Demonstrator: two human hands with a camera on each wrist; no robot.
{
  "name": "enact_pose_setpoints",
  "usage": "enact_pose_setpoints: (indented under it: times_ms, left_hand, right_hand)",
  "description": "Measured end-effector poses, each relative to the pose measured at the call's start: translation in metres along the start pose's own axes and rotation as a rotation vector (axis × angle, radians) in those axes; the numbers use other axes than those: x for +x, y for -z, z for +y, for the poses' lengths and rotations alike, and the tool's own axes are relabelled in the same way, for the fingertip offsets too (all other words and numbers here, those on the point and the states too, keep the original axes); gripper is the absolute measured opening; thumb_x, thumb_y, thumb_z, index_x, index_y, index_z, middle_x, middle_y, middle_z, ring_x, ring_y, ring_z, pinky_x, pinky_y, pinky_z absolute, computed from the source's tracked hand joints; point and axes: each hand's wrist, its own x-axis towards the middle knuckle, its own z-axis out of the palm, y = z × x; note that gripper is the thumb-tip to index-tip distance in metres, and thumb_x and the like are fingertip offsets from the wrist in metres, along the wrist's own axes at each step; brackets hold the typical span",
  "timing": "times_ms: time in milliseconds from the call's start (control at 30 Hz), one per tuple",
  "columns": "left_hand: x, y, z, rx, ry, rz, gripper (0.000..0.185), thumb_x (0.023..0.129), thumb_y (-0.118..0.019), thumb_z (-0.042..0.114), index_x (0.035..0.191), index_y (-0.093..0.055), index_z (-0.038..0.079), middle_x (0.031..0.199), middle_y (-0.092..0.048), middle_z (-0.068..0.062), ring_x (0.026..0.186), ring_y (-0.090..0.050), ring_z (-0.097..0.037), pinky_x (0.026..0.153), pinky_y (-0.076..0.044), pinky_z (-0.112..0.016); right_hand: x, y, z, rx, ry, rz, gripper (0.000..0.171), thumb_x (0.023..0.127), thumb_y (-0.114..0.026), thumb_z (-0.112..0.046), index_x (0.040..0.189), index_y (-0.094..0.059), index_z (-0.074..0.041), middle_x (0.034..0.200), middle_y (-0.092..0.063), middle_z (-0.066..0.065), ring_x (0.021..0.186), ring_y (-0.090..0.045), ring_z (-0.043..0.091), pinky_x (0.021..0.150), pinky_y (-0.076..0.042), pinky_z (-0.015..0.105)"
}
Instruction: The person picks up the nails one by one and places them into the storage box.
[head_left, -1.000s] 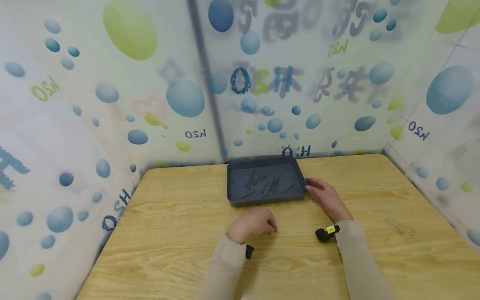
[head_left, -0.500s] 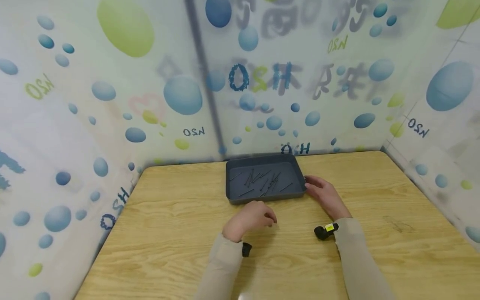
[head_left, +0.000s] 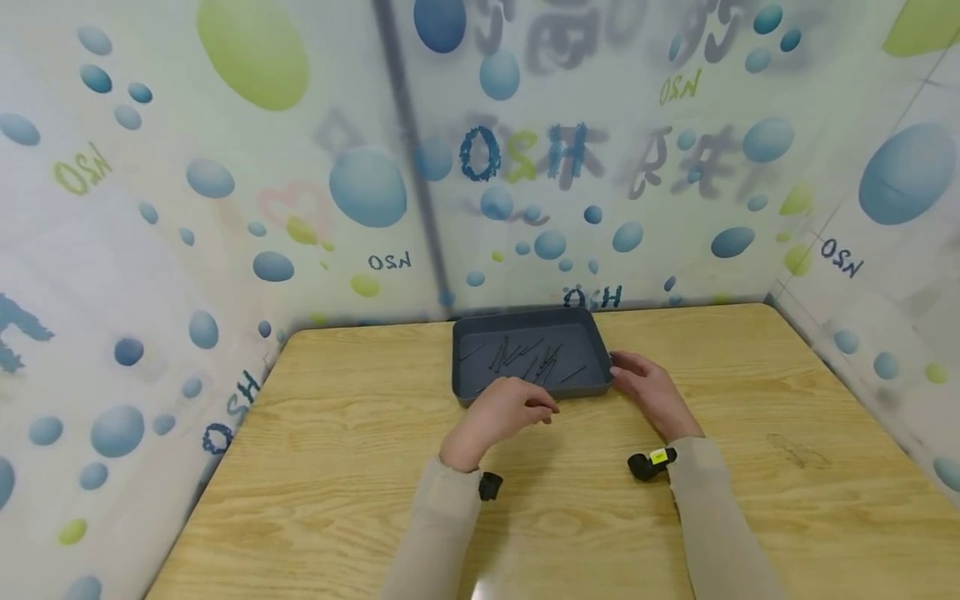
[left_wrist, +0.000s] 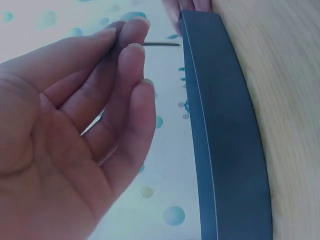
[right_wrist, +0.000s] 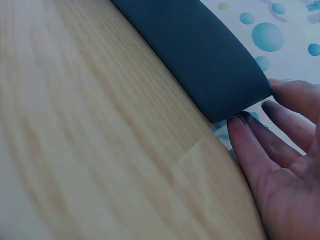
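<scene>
L hand (left_wrist: 75, 130) pinches a thin dark nail (left_wrist: 161, 44) betw thumb & fingertips, right at near edge of the grey tray (left_wrist: 225, 125). Nail prob light, stiff, slick & easy to drop; best held mid-shaft. R hand (head_left: 647, 392), fingers relaxed, rests vs tray's right side on worktop (head_left: 750, 433).

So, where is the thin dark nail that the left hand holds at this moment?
In the left wrist view, the nail is pinched in the fingertips of the left hand, just beside the near wall of the grey tray, which the right hand touches at its right end.
</scene>
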Motion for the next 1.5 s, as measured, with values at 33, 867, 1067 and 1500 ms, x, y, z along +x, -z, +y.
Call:
enact_pose_setpoints:
  times_ms: [33,867,1067,1500]
  left_hand:
    - [0.003,0.001,0.001,0.006,-0.004,0.001,0.015,0.089,-0.056,0.022,0.095,-0.069,0.023,0.077,-0.062,0.017,0.073,-0.060,-0.008,0.060,-0.045,-0.018]
    - [0.076,0.014,0.013,0.334,0.152,-0.113,0.034,0.092,-0.048,0.033,0.124,-0.055,0.022,0.118,-0.056,0.005,0.100,-0.054,-0.010,0.086,-0.042,-0.028]
    - [0.095,0.007,0.013,0.356,0.150,-0.153,0.028,0.092,-0.047,0.031,0.073,-0.056,0.013,0.066,-0.049,0.002,0.055,-0.038,-0.011,0.055,-0.032,-0.026]
    - [0.116,-0.015,0.018,0.411,0.448,-0.303,0.043,0.088,-0.050,0.043,0.128,-0.049,0.029,0.133,-0.043,0.007,0.117,-0.043,-0.015,0.089,-0.037,-0.041]
  right_hand:
    - [0.000,0.000,0.000,-0.006,0.003,0.003,0.056,0.088,-0.055,-0.034,0.135,-0.038,-0.010,0.135,-0.039,0.010,0.117,-0.045,0.021,0.089,-0.041,0.025]
    - [0.001,-0.005,0.001,0.015,0.021,0.003,0.054,0.089,-0.055,-0.033,0.135,-0.039,-0.010,0.134,-0.040,0.009,0.116,-0.045,0.021,0.090,-0.040,0.029]
    - [-0.002,-0.002,0.001,0.012,-0.011,0.020,0.051,0.088,-0.055,-0.033,0.133,-0.042,-0.012,0.133,-0.041,0.006,0.117,-0.045,0.020,0.092,-0.039,0.030]
    - [-0.002,-0.002,-0.003,0.060,-0.024,0.007,0.053,0.088,-0.056,-0.032,0.134,-0.040,-0.011,0.134,-0.040,0.008,0.118,-0.043,0.022,0.092,-0.039,0.029]
